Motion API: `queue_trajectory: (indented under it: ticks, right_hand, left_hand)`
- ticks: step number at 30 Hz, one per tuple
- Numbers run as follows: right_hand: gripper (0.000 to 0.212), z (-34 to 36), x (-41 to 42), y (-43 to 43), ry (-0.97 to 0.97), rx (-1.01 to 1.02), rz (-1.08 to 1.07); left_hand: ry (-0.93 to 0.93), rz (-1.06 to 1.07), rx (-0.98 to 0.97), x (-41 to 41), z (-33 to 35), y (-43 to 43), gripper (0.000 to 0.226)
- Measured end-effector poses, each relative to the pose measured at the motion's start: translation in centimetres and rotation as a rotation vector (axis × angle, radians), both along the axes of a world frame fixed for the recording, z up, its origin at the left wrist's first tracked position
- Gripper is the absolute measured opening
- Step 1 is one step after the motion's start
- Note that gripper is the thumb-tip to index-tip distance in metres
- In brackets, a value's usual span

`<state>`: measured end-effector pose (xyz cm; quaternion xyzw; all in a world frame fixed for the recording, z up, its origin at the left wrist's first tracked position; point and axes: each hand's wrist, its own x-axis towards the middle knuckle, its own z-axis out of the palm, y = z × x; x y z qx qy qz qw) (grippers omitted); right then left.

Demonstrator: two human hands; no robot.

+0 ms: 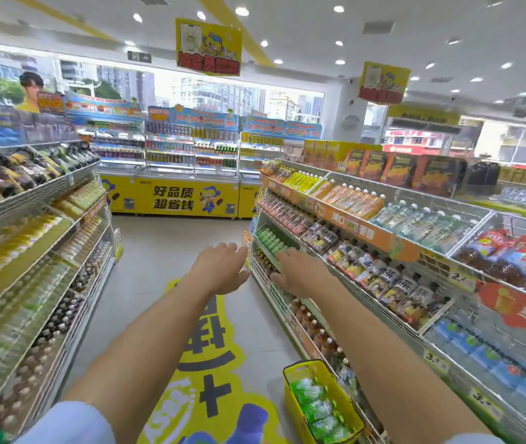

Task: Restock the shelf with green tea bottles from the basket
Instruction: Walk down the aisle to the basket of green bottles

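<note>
Reaching at green tea row (271, 240): both hands (223, 267) spread wide, nothing held; bottles should be grabbed from basket (290, 402) first.

- The basket (321, 408) sits on the floor (159, 251) at my lower right, against the shelf (345, 283) foot, bottles (314, 408) lying in it.
- Shelving flanks the aisle on both sides; freezers (172, 195) stand at its far end.

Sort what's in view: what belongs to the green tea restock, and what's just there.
Job: basket on the floor, green bottles inside it, green tea row on the right shelf, left hand, right hand.

Just there: orange drinks, water bottles, freezer, hanging signs.
</note>
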<state>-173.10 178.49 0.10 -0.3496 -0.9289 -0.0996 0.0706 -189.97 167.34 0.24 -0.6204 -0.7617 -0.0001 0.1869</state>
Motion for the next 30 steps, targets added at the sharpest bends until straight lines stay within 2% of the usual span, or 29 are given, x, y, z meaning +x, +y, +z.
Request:
queue_trajectory:
  ticks: [8,14,17,22,26,30]
  right_hand:
    - [0.053,-1.2,-9.4,7.6,0.008,-0.029,-0.042]
    - [0.057,-3.2,-13.5,18.3,0.008,-0.068,-0.109]
    - [0.055,-2.4,-14.0,24.8,-0.018,-0.060,-0.180]
    - [0.059,-0.8,-13.8,35.8,0.008,-0.029,-0.263]
    - [0.061,-1.0,-12.5,41.2,0.048,-0.017,-0.314]
    - [0.056,-3.2,-8.7,45.3,0.007,-0.045,-0.428]
  left_hand:
    - [-0.033,-0.069,-0.058,-9.7,-1.3,9.4,0.047]
    - [-0.012,-0.163,-0.095,-13.2,-2.5,20.7,0.043]
    - [0.024,-0.212,-0.104,-14.8,-1.6,27.2,0.046]
    - [0.031,-0.277,-0.055,-16.4,1.3,38.4,0.038]
    - [-0.004,-0.373,-0.054,-15.3,0.6,45.6,0.043]
    - [-0.029,-0.473,-0.106,-12.8,-1.2,52.8,0.039]
